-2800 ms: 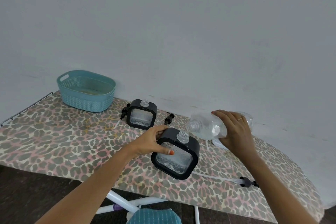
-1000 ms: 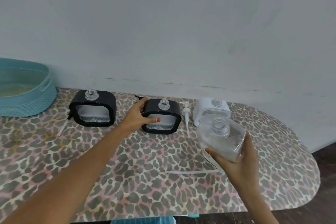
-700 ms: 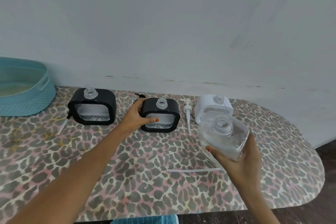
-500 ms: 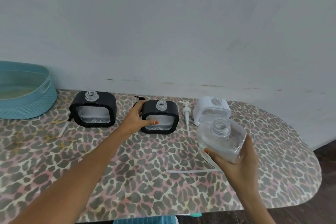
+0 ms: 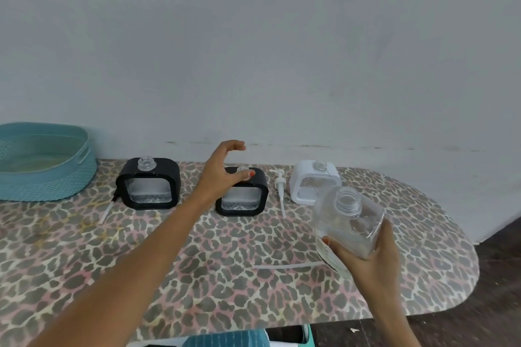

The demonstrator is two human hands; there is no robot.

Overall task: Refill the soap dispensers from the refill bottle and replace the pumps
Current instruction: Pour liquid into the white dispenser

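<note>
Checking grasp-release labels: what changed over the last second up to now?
The left hand let go of the middle black dispenser and rose above it, fingers spread open. Unchanged: the right hand still grips the uncapped refill bottle; the left black dispenser and white dispenser stand in place, necks open.

Soft even light, faint shadows, wide-angle bowing

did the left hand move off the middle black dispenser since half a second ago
Yes. The left hand has let go of the side of the middle black dispenser and risen; its fingers now arch open above the dispenser's top.
</note>
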